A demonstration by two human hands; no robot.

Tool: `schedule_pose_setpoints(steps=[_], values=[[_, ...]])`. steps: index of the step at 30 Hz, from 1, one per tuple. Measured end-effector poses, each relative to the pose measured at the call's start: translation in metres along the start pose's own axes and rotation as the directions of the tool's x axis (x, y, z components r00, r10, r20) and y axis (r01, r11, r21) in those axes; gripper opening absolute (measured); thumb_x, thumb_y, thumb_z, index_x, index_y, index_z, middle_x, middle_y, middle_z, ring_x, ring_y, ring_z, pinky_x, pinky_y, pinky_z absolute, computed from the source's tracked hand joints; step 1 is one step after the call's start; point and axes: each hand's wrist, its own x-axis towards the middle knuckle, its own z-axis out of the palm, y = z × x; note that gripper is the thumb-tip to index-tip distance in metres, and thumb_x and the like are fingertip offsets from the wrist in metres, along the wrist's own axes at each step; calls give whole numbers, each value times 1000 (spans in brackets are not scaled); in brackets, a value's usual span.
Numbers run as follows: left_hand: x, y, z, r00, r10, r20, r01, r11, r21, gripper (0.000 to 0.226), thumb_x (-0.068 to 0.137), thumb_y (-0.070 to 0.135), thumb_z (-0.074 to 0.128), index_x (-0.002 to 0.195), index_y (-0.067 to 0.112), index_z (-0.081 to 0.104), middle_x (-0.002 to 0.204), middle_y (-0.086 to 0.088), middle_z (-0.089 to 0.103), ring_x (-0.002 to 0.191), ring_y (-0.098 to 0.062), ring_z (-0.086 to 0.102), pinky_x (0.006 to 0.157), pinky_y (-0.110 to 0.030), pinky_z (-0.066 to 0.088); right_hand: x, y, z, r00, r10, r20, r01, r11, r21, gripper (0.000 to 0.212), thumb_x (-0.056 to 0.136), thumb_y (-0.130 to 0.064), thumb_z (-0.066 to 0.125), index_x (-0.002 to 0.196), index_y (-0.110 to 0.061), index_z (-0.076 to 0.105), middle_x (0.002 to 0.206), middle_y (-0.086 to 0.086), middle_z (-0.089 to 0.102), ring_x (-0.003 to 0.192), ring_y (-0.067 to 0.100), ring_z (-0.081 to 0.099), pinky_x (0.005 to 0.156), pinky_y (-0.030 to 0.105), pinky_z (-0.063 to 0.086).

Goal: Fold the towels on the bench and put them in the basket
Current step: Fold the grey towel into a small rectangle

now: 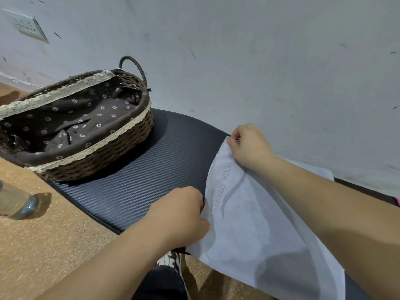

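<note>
A pale grey towel [255,230] printed with "YOGA FITNESS" lies on the dark ribbed bench pad [151,169], its near part hanging over the front edge. My left hand [179,215] pinches the towel's left edge at the near side. My right hand [249,146] pinches the far left corner, close to the wall. A brown wicker basket [104,154] with a dark flowered lining and a lace trim stands on the bench to the left, and I see no towel inside it.
A white wall [259,61] rises right behind the bench. A clear bottle [17,202] stands on the cork-coloured floor [54,245] at the left. A shoe [171,259] shows below the bench edge. Bare pad lies between basket and towel.
</note>
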Motion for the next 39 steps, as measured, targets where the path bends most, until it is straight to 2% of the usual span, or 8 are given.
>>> schedule_pose_setpoints(steps=[5, 9, 17, 21, 27, 30, 32, 39], values=[[-5, -3, -14, 998, 38, -54, -48, 978, -201, 16, 81, 31, 70, 83, 20, 59, 75, 7, 63, 63, -12, 56, 53, -28, 45, -16, -7, -18, 997, -45, -63, 53, 988, 145, 6, 103, -25, 51, 107, -21, 54, 93, -1, 65, 88, 25, 62, 76, 40, 51], [-10, -1, -32, 998, 8, -67, -35, 914, -404, 19, 80, 21, 74, 94, 30, 66, 82, 4, 75, 74, -14, 72, 64, -32, 59, -27, -6, -48, 1000, 6, 11, -9, 965, 261, 31, 102, -20, 58, 132, -16, 61, 98, 1, 66, 91, 20, 61, 83, 30, 46], [-31, 11, -55, 985, -69, -157, -8, 896, -444, 6, 77, 15, 69, 79, 18, 75, 65, 5, 68, 62, -13, 60, 59, -28, 47, -82, 15, -132, 950, 278, -139, -143, 789, 598, 13, 95, -13, 52, 84, -12, 60, 75, -3, 54, 69, 16, 48, 60, 27, 39], [-45, 39, -63, 945, 18, -327, -199, 825, -529, 10, 88, 20, 72, 79, 18, 76, 75, -1, 73, 68, -9, 60, 66, -27, 48, -134, 36, -160, 877, 431, -213, -160, 678, 717, 14, 94, -13, 52, 80, -12, 53, 74, -2, 48, 67, 16, 41, 62, 31, 37], [-65, 82, -69, 944, 123, -307, -330, 415, -848, 20, 92, 18, 73, 104, 2, 75, 102, -27, 74, 86, -28, 67, 80, -41, 52, -194, 59, -190, 785, 549, -288, -142, 611, 779, 11, 98, -16, 56, 91, -12, 62, 77, -2, 57, 73, 15, 51, 63, 29, 42], [-73, 101, -69, 959, 152, -238, -273, 283, -919, 28, 82, 23, 78, 106, 7, 74, 99, -19, 77, 84, -27, 72, 71, -35, 62, -222, 69, -221, 774, 616, -147, -174, 431, 885, 14, 93, -9, 61, 80, -15, 62, 74, 3, 59, 75, 20, 55, 65, 31, 42], [-76, 108, -68, 964, 189, -187, -236, 288, -928, 28, 77, 27, 86, 100, 14, 76, 97, -15, 77, 82, -26, 73, 70, -34, 63, -237, 75, -242, 795, 607, 2, -224, 290, 930, 12, 88, -10, 64, 78, -16, 64, 72, 7, 62, 70, 21, 60, 65, 32, 44], [-41, 115, -50, 964, 54, -260, -256, 450, -856, 17, 77, 23, 88, 86, 12, 80, 86, -8, 79, 75, -18, 71, 68, -30, 54, -230, 114, -230, 793, 606, -68, -304, 490, 817, 14, 93, -11, 67, 80, -13, 65, 72, 6, 55, 66, 18, 49, 57, 25, 38]])
